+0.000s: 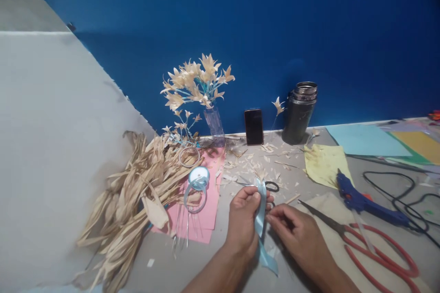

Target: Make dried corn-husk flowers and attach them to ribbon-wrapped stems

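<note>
A light blue ribbon (261,219) is pinched between the thumb and fingers of my left hand (243,217), and its loose end hangs down to the table. Just above those fingertips a small pale husk flower (260,175) shows at the ribbon's top. My right hand (297,229) is closed in a pinch just right of the ribbon; what its fingertips hold is too small to make out. Behind my hands lie small scissors with black handles (272,186), partly hidden. Large red-handled scissors (381,256) lie to the right of my right hand.
Dried corn husks (134,210) heap at left beside pink paper (209,192), ribbon rolls (198,178) and wires (187,229). Husk flowers (199,80) stand in a clear vase (214,126). Behind are a phone (253,127) and flask (299,114); a blue glue gun (367,201) lies right.
</note>
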### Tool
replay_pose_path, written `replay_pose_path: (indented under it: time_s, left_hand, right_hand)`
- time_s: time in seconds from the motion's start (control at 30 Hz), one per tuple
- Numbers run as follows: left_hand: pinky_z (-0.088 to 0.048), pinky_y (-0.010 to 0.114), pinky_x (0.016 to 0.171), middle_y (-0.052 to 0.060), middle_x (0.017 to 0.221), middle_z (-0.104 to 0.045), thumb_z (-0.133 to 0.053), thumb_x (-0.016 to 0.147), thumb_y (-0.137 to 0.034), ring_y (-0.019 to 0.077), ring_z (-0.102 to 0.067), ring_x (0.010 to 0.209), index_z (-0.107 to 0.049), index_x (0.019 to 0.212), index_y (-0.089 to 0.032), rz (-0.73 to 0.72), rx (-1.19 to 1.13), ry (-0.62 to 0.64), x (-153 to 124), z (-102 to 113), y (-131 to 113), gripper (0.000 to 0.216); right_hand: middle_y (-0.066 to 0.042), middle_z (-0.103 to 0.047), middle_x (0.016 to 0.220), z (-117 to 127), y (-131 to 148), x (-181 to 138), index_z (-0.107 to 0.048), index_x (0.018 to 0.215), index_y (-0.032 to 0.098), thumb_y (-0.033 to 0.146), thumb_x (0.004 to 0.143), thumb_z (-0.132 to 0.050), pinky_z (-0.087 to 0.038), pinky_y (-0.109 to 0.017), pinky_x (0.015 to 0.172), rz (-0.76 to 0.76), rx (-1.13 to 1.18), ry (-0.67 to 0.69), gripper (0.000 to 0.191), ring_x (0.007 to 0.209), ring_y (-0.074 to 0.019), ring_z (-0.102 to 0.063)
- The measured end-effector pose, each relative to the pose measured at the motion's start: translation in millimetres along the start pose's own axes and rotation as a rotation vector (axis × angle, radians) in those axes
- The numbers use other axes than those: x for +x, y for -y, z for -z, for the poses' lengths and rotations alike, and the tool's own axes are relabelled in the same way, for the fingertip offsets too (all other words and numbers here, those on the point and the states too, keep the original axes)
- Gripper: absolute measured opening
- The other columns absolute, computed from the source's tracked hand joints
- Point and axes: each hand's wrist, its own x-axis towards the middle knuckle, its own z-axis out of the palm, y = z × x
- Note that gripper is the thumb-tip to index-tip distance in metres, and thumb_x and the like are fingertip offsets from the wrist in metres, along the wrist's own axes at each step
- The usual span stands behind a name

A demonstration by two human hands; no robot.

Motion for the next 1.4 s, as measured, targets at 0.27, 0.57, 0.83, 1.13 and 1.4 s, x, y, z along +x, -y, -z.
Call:
replay_pose_path:
  time_s: [0.27,0.57,0.83,1.13,1.4]
  left_hand:
    - [-0.054,0.030,0.077,0.009,0.083,-0.077,-0.089,0.066,-0.035,0.0191,-0.071,0.076,-0.067,0.078,-0.014,0.002,-0.093,0.010,-0.6,0.1,0.2,0.032]
    - [-0.053,0.026,0.067,0.005,0.075,-0.074,-0.093,0.056,-0.022,0.0155,-0.068,0.067,-0.063,0.076,-0.016,0.040,-0.091,0.028,-0.4,1.1,-1.2,0.037]
    - [-0.051,0.024,0.065,0.004,0.071,-0.073,-0.094,0.053,-0.020,0.0136,-0.066,0.064,-0.062,0.081,-0.016,0.070,-0.073,0.025,0.5,2.3,-2.3,0.043]
    - [-0.049,0.024,0.068,0.004,0.072,-0.073,-0.096,0.049,-0.021,0.0138,-0.065,0.066,-0.065,0.079,-0.016,0.109,-0.056,0.006,-0.3,1.1,2.8,0.043]
    - [-0.045,0.023,0.063,0.003,0.070,-0.067,-0.092,0.059,-0.035,0.0110,-0.058,0.062,-0.070,0.077,-0.014,0.100,0.058,0.070,-1.3,2.1,-9.8,0.036]
  right_hand:
    - [-0.001,-0.072,0.069,0.9,-1.6,0.0,-0.067,0.074,0.023,0.042,0.090,-0.058,-0.046,-0.027,0.060,-0.034,0.012,0.041,0.026,0.062,-0.0191,-0.064]
    - [-0.001,-0.070,0.067,0.1,-0.4,-0.1,-0.066,0.073,0.022,0.040,0.087,-0.058,-0.044,-0.027,0.059,-0.044,-0.007,0.059,0.024,0.060,-0.0184,-0.061]
    - [-0.001,-0.070,0.067,0.2,1.1,-0.3,-0.068,0.075,0.022,0.041,0.085,-0.060,-0.046,-0.026,0.057,-0.074,0.071,0.066,0.023,0.059,-0.0174,-0.061]
    - [-0.003,-0.073,0.074,-0.3,4.0,0.7,-0.074,0.085,0.020,0.046,0.085,-0.064,-0.049,-0.027,0.058,-0.099,0.207,0.029,0.028,0.064,-0.0188,-0.063]
    - [0.002,-0.061,0.058,3.3,3.0,0.4,-0.072,0.073,0.020,0.047,0.088,-0.061,-0.044,-0.024,0.052,-0.129,0.218,0.038,0.033,0.053,-0.0148,-0.052]
